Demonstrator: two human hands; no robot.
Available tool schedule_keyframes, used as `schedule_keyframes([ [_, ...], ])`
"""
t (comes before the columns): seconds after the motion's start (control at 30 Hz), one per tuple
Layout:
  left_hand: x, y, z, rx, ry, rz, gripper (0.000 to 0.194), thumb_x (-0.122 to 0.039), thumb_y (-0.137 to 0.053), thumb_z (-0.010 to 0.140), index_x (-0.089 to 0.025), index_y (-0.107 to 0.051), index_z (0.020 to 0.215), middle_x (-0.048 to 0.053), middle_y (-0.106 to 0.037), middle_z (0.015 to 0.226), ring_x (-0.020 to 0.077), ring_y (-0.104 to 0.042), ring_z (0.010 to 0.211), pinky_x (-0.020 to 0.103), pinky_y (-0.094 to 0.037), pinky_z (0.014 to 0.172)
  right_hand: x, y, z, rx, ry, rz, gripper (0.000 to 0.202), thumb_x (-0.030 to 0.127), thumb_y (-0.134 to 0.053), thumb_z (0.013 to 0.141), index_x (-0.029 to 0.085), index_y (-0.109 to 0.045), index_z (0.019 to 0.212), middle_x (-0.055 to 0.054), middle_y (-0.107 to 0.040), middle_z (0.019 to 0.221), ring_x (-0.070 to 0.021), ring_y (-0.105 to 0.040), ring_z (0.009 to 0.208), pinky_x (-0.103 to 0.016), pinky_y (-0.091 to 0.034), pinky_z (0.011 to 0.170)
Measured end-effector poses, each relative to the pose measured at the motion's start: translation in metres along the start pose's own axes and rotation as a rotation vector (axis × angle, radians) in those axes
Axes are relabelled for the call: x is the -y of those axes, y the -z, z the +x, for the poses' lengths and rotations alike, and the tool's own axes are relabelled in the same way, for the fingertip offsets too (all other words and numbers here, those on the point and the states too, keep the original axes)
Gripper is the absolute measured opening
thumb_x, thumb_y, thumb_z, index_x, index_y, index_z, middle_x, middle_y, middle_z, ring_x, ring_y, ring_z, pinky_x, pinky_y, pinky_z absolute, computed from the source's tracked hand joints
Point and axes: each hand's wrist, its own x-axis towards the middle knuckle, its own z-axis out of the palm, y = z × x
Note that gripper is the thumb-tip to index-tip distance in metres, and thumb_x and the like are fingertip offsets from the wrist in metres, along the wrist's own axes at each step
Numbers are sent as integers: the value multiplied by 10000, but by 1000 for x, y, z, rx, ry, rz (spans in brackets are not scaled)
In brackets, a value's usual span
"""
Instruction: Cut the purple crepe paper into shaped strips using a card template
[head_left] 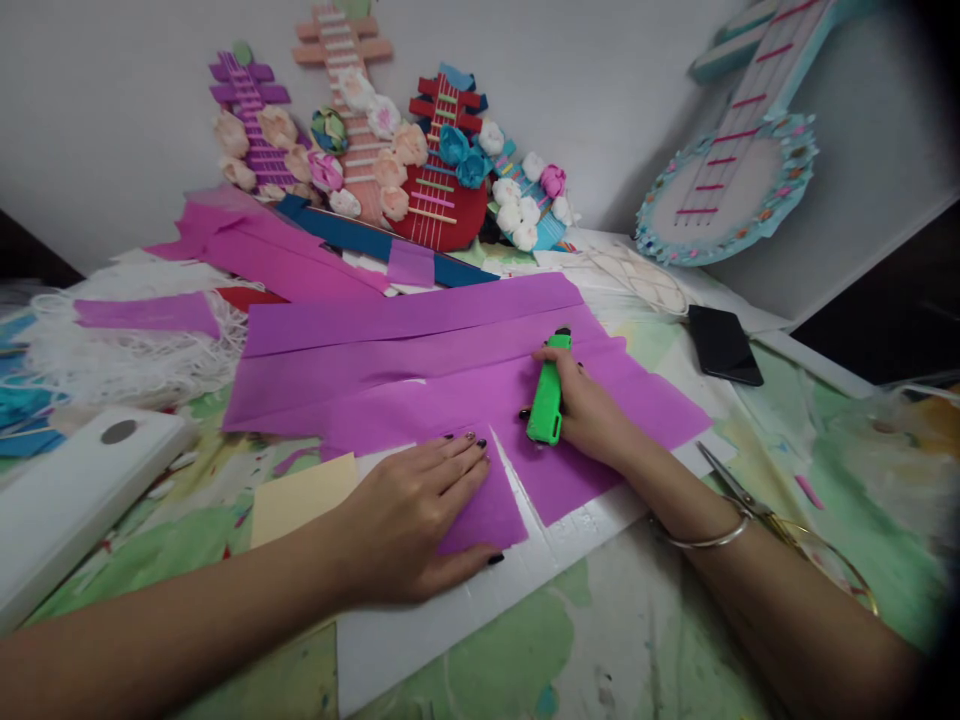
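Observation:
My left hand (431,510) lies flat on the purple paper (585,440), fingers stretched out and pressing it down. My right hand (581,400) is closed around a bright green box cutter (548,395), held over the same paper. A narrow slit runs through the purple paper between my hands and shows the white board (420,640) underneath. I cannot see whether a blade sticks out of the cutter. More layers of purple paper reach away behind my hands.
Scissors (742,490) with gold handles lie beside my right forearm, a black phone (724,344) beyond them. Shredded white paper (150,350) and a white box (90,500) are at left. Decorated guitar-shaped crafts (439,190) lean against the wall.

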Motion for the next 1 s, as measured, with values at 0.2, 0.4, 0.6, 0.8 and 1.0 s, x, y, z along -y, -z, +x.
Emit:
schedule_keyframes([
  [0.2, -1, 6, -1, 28, -21, -68, 607, -437, -599, 795, -7, -599, 1222, 233, -628, 1200, 375, -583, 1143, 532, -505, 942, 0, 0, -2, -12, 3, 2, 596, 328, -644, 793, 173, -326, 1273, -6, -571, 700, -250, -586, 717, -389, -398, 725],
  [0.4, 1, 3, -1, -148, -61, 24, 293, -132, -535, 813, -35, -679, 1049, 175, -718, 1002, 296, -689, 954, 431, -589, 819, 1, 0, -3, -25, 11, 32, 611, 371, -661, 784, 183, -339, 1268, 6, -574, 671, -244, -581, 686, -395, -402, 724],
  [0.6, 18, -2, -1, -282, 101, -50, 222, -93, -523, 862, -111, -689, 1008, 104, -738, 960, 208, -713, 869, 332, -604, 756, -1, -2, -2, -44, 24, 18, 589, 407, -650, 789, 194, -357, 1253, -13, -583, 699, -265, -592, 750, -402, -408, 725],
  [0.8, 51, 10, 12, -276, 549, -324, 218, -175, -594, 821, -187, -729, 990, 34, -748, 945, 196, -701, 825, 317, -560, 760, 2, 1, -3, -50, 54, -1, 555, 384, -649, 797, 194, -376, 1242, -1, -567, 684, -246, -580, 700, -390, -414, 706],
  [1.0, 77, 8, 23, -227, 733, -435, 184, -267, -624, 791, -185, -757, 887, 20, -747, 804, 185, -671, 705, 256, -492, 629, 1, 1, -4, -43, 71, -6, 554, 319, -636, 799, 194, -359, 1262, -8, -582, 699, -242, -576, 685, -389, -415, 706],
])
